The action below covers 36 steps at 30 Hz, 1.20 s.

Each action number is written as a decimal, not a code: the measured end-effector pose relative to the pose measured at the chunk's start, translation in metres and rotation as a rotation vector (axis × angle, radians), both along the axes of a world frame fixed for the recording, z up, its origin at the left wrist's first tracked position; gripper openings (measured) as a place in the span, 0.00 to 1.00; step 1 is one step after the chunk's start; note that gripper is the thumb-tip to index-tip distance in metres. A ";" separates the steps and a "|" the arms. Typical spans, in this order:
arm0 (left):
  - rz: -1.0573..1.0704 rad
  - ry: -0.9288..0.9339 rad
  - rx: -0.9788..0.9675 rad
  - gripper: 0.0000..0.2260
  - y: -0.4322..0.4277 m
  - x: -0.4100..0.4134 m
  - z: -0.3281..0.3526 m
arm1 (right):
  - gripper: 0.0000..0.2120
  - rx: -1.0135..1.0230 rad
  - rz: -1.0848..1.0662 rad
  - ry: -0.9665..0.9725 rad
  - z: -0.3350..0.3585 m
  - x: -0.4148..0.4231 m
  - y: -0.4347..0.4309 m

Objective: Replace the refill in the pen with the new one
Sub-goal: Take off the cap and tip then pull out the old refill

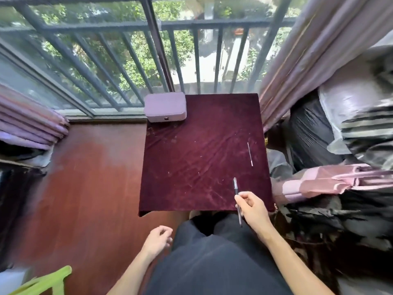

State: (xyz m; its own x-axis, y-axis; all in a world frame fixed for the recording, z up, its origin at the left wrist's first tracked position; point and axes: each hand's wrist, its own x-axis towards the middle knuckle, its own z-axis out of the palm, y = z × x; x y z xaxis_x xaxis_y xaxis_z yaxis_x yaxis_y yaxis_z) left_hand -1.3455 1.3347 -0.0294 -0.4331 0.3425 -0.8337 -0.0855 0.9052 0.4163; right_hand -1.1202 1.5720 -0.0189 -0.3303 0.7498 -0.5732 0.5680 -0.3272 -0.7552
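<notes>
My right hand (252,207) grips a slim dark pen (235,187) near the front right corner of the table, the pen's top pointing away from me and its tip below my fingers. A thin refill (250,154) lies by itself on the dark red cloth (191,162) farther back, near the right edge. My left hand (158,239) hangs beside my left knee, off the table, fingers loosely curled and holding nothing.
A lilac case (165,107) sits at the table's far left corner, against the window railing (170,26). Curtains and bundled dark bags (319,135) crowd the right side. Wooden floor (89,177) lies to the left, with a green stool (46,282) at the lower left.
</notes>
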 end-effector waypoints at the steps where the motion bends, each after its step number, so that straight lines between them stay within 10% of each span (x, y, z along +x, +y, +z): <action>1: -0.002 -0.010 0.029 0.07 0.014 -0.008 0.000 | 0.05 -0.012 -0.017 -0.006 -0.001 -0.006 -0.003; 18: 0.113 -0.212 0.494 0.04 0.152 0.012 0.028 | 0.04 -0.027 0.044 -0.016 0.011 -0.087 -0.029; 36: 0.260 -0.207 0.409 0.11 0.150 -0.003 -0.171 | 0.06 -0.127 0.041 0.135 -0.191 -0.105 0.021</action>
